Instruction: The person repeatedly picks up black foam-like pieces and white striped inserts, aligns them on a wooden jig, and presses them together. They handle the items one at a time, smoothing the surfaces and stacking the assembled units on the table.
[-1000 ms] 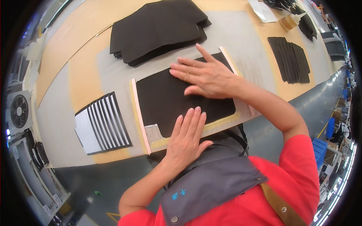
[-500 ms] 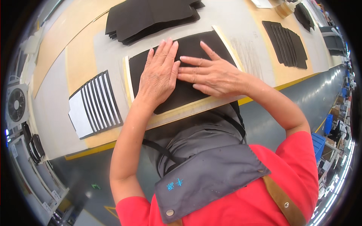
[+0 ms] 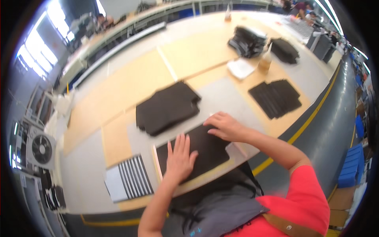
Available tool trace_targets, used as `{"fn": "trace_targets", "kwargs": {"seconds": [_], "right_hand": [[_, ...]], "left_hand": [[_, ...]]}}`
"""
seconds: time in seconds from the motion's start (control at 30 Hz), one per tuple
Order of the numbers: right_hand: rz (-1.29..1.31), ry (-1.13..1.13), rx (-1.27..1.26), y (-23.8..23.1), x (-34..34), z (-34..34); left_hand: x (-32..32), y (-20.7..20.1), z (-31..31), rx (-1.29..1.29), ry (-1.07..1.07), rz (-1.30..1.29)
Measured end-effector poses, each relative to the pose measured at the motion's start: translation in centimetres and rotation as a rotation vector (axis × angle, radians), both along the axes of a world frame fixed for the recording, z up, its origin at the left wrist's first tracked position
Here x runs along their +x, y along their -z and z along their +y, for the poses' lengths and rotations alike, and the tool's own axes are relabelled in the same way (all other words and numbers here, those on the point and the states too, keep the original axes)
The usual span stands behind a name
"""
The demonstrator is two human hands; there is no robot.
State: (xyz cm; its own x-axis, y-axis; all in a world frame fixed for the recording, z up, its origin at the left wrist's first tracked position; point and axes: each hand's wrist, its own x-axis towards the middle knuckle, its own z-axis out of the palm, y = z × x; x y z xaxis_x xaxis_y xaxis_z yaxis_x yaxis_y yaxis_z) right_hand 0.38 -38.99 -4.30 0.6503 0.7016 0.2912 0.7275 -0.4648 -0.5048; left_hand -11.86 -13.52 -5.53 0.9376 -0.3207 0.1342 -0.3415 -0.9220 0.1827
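A black flat sheet (image 3: pixel 203 152) lies near the table's front edge, between pale strips at its left and right sides. My left hand (image 3: pixel 181 158) rests flat on its left part, fingers stretched out and thumb apart. At the sheet's far right corner is my right hand (image 3: pixel 227 127), with bent fingers and the thumb closed on the edge; the fingertips are slightly blurred. Just beyond the sheet sits a stack of black cut pieces (image 3: pixel 167 108). Left of it, white pieces with black edges (image 3: pixel 130 177) lie fanned in overlapping rows.
Fanned black pieces (image 3: pixel 275 98) lie to the right. Behind them are a white pad (image 3: pixel 241 68), a bottle with a pointed nozzle (image 3: pixel 265 63), a dark pile (image 3: pixel 248 41) and another black stack (image 3: pixel 284 50). A fan (image 3: pixel 42 149) stands left of the table; blue crates (image 3: pixel 351 166) stand right.
The view has tipped up, showing more of the table and room. My right hand has moved from mid-sheet to the far right corner, and its spread fingers have bent. My left hand remains flat.
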Motion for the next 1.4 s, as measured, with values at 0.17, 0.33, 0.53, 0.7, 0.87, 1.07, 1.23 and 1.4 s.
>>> {"fn": "trace_targets", "kwargs": {"seconds": [0.17, 0.33, 0.53, 0.7, 0.87, 1.07, 1.23, 1.4], "right_hand": [[-0.029, 0.023, -0.257, -1.0, 4.1, 2.3], [0.109, 0.015, -0.483, -1.2, 6.2, 3.7], [-0.278, 0.085, -0.413, -0.2, 4.6, 3.9], [0.572, 0.203, 0.14, -2.1, 1.5, 0.9], [-0.022, 0.088, 0.155, -2.7, -5.3, 1.7], [0.329, 0.229, 0.523, -9.2, -5.1, 1.0], [0.526, 0.207, 0.571, -8.9, 3.2, 4.0], [0.82, 0.278, 0.535, -7.8, 11.5, 9.7]], "left_hand": [[-3.1, -1.8, -1.8, 0.036, 0.073, 0.193], [-3.3, -1.5, -2.0, 0.016, 0.071, 0.167], [-3.6, -1.3, -1.4, -0.233, 0.046, 0.048], [-3.6, -0.3, -0.9, -0.503, -0.038, -0.092], [-4.4, 0.3, 2.0, -0.553, -0.294, -0.273], [-6.2, -2.6, 5.7, -1.673, -0.521, 0.049], [-0.7, -7.6, 7.9, -1.543, -0.613, 0.134], [8.2, -9.0, 13.6, -1.322, -0.621, 0.047]]}}
